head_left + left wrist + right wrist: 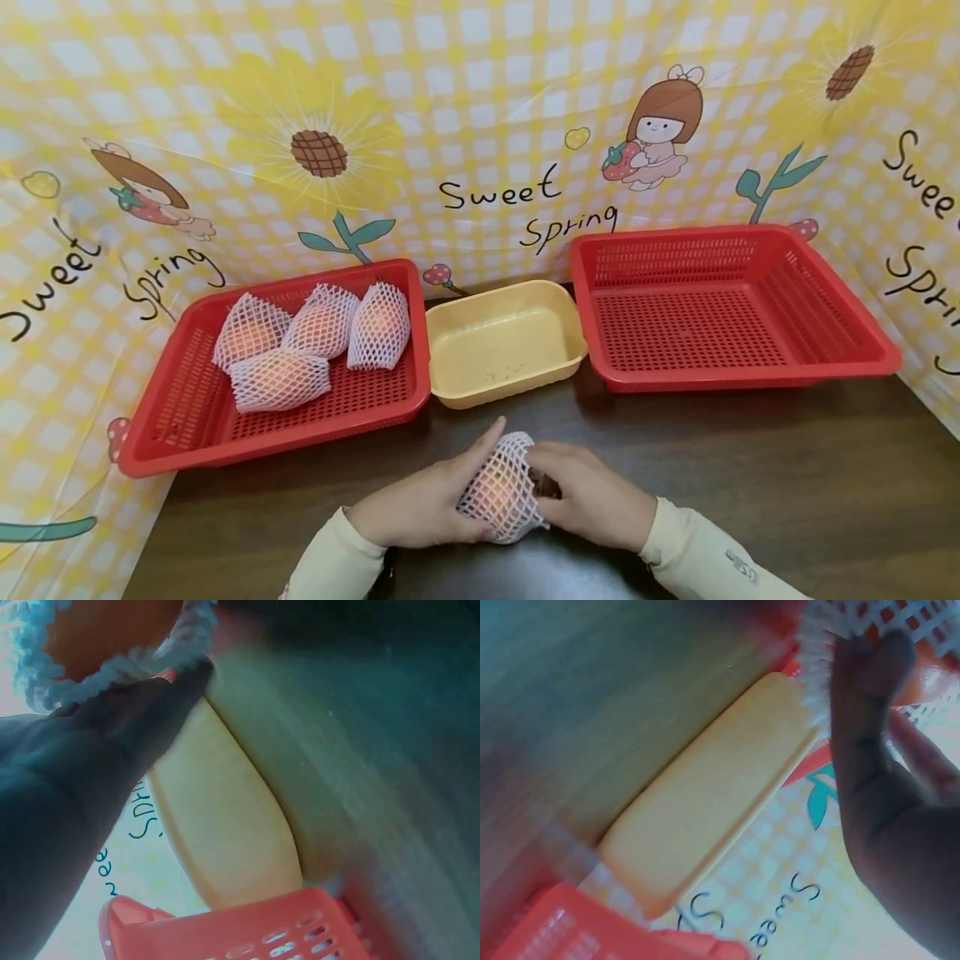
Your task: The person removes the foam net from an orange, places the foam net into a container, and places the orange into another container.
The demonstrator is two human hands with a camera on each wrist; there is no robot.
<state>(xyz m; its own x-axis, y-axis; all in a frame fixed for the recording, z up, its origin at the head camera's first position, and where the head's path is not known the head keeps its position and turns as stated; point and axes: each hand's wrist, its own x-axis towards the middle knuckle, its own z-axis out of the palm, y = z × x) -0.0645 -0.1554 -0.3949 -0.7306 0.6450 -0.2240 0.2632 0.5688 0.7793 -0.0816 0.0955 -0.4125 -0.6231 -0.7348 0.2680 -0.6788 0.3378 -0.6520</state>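
A round orange-red fruit (504,492) in a white foam net sleeve (517,446) is between both hands, low over the dark table. My left hand (420,504) grips its left side, thumb and fingers spread around the net. At the sleeve's right end, my right hand (592,500) pinches the net's edge with curled fingers. The right wrist view shows the right thumb (874,671) against the mesh, with bare fruit skin (928,679) beside it. In the left wrist view, the sleeve's open rim (112,671) surrounds the fruit.
A red basket (423,333) at the left holds several net-wrapped fruits (281,381). A shallow yellow tray (502,333) stands in the middle, with small specks on its bottom. Another red basket (686,329) is at the right. Patterned cloth (480,125) hangs behind them.
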